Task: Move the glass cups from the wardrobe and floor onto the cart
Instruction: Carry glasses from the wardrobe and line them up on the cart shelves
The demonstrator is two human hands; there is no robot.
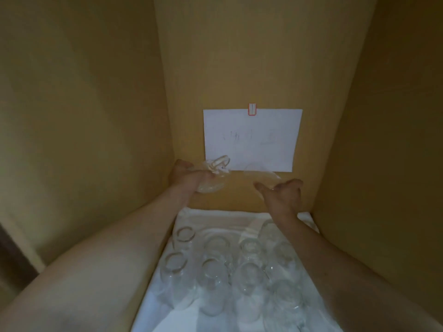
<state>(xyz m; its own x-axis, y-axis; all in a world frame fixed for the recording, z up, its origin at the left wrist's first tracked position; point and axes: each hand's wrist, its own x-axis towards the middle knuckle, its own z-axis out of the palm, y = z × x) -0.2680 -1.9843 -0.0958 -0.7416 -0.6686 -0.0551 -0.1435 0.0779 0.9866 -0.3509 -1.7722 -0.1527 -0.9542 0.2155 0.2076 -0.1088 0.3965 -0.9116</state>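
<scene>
Where white cloth (206, 218) lines wardrobe (72, 116).

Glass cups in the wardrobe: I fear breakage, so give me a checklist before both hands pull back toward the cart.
1. Left hand grips a glass cup: ok.
2. Right hand grips the second cup: cannot tell, blurred.
3. Held cups apart from each other: ok.
4. Standing cups on the white cloth upright: ok.
5. Forearms above those cups, touching or not: cannot tell.
6. Cart in view: not ok.
</scene>
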